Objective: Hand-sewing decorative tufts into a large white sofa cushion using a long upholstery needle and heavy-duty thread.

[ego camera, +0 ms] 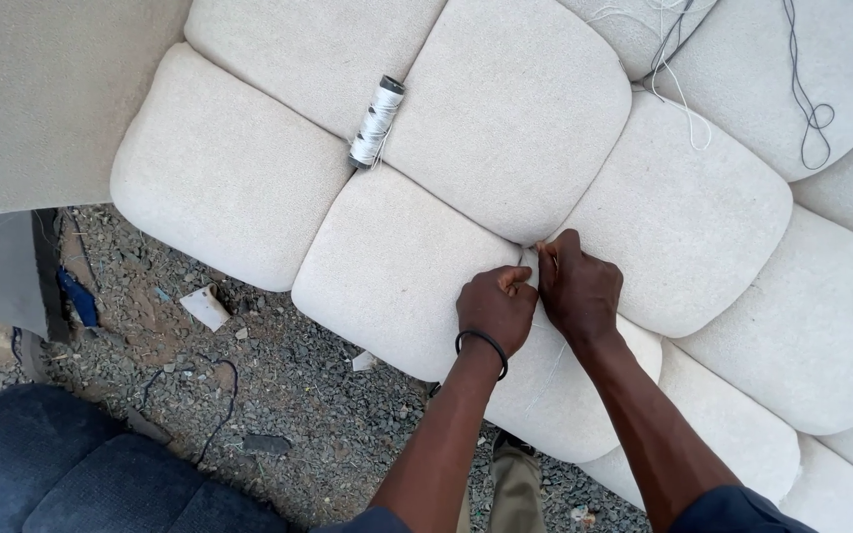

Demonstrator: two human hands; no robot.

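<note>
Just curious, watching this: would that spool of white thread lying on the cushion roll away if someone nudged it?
Probably not far: the spool of white thread lies in a seam between puffy cushion panels, which likely cradles it. It looks small and light. Its round shape would roll on a flat surface.

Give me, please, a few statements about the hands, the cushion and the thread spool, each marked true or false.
1. Both hands meet at a seam where the cream tufted cushion dips. True: the left hand and right hand are side by side there.
2. The thread spool is held in the right hand. False: it lies on the cushion in a seam, apart from both hands.
3. A dark band sits on the left wrist. True.
4. The cushion rests on a tiled floor. False: gravel ground shows below its edge.
5. The spool carries red thread. False: the thread is white.
</note>
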